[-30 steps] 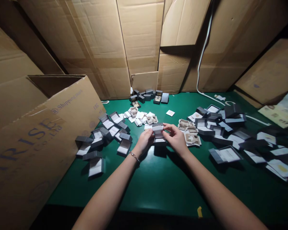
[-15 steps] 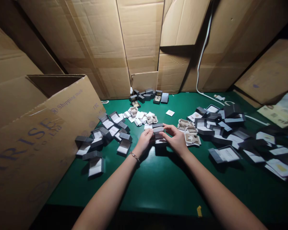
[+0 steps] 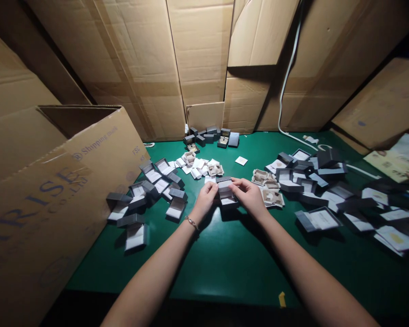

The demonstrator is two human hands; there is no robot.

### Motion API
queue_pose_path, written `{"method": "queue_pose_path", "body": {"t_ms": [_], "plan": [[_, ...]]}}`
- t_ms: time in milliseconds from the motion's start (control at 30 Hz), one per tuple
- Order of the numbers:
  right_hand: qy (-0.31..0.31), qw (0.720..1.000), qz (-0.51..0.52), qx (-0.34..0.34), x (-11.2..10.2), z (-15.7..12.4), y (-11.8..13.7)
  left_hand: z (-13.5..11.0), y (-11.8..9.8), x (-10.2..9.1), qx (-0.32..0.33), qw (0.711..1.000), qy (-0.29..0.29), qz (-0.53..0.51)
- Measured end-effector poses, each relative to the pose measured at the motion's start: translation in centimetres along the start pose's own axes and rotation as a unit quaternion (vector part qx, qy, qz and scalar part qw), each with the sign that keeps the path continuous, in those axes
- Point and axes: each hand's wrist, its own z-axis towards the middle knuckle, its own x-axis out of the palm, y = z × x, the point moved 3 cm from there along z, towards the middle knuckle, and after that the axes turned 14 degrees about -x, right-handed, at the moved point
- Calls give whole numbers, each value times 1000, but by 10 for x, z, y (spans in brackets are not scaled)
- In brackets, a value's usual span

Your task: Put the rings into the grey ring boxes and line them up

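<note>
A small dark grey jewelry box (image 3: 227, 201) with a pale lining stands open on the green table (image 3: 204, 259), its lid tilted up at the back. My left hand (image 3: 206, 200) grips the lid's left side with fingers bent; a chain bracelet is on that wrist. On the other side, my right hand (image 3: 249, 195) holds the lid's right edge between thumb and fingers. White and beige inserts (image 3: 215, 168) lie just beyond the box, and more cardboard inserts (image 3: 272, 197) sit close to the right of my right hand.
Open jewelry boxes lie at left (image 3: 176, 206) and in a larger heap (image 3: 318, 218) at right. Several small boxes (image 3: 209, 136) stand at the back. A large carton (image 3: 88, 181) borders the left, cardboard (image 3: 201, 59) walls the rear, and a white cable (image 3: 286, 86) hangs down.
My right thumb has shifted slightly up and right on the lid, so more of the box's pale inside shows. The box stays in about the same place.
</note>
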Motion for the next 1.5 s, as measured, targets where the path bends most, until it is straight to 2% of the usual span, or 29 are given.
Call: {"method": "queue_pose_path", "body": {"t_ms": [67, 167, 300, 400, 533, 967, 1500], "plan": [[-11, 999, 33, 4, 3, 0, -1, -2, -2, 2, 1, 1000, 6, -11], [-24, 998, 53, -26, 5, -1, 1, -3, -3, 4, 4, 1000, 11, -12], [18, 994, -42, -95, 3, -2, 6, -2, -2, 3, 1, 1000, 4, -1], [48, 987, -91, -122, 1, -1, 10, 0, -1, 1, -11, 1000, 6, -13], [66, 984, -100, -132, 0, -2, 12, 1, 0, 1, -16, 999, 21, -31], [98, 976, -108, -164, 1, -2, 10, -1, -2, 1, -22, 1000, 2, 6], [139, 937, -194, -255, 1, -3, 21, -8, -8, 9, -12, 1000, -12, -5]]}}
